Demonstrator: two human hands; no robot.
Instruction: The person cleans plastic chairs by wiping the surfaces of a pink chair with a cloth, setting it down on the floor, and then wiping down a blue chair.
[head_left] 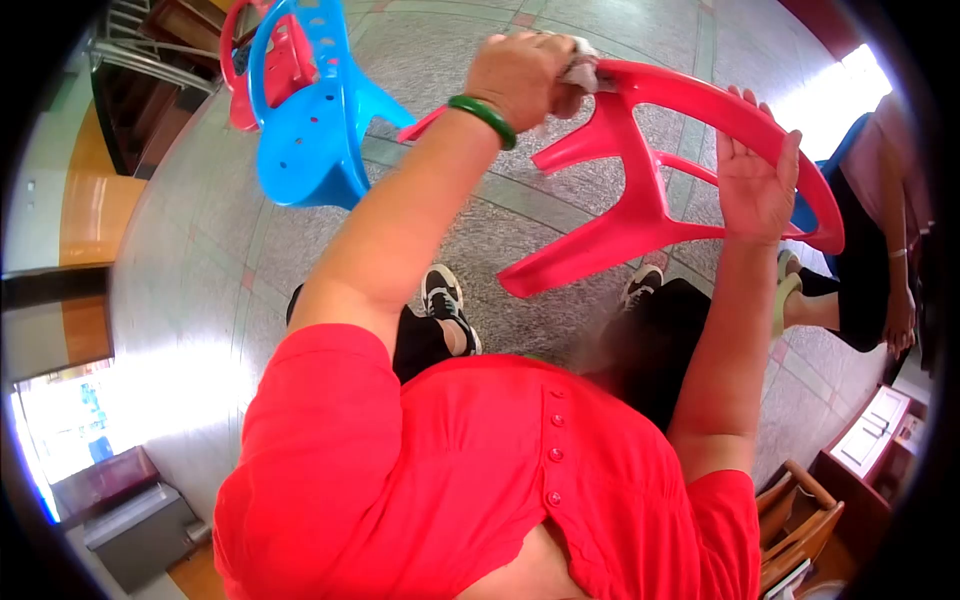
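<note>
A red plastic chair is in front of me, tilted, with its legs pointing left. My left hand, wearing a green bangle, is closed around a crumpled greyish-white cloth. The cloth is pressed against the chair at the left end of its curved rim. My right hand is at the right part of that rim, palm toward me. Its fingers extend behind the rim and its thumb stands at the front edge, so the rim lies across the hand.
A blue plastic chair stands at the upper left, with another red chair behind it. At the right a person in dark clothes sits close by. Wooden furniture is at the lower right, a grey box-shaped unit at the lower left.
</note>
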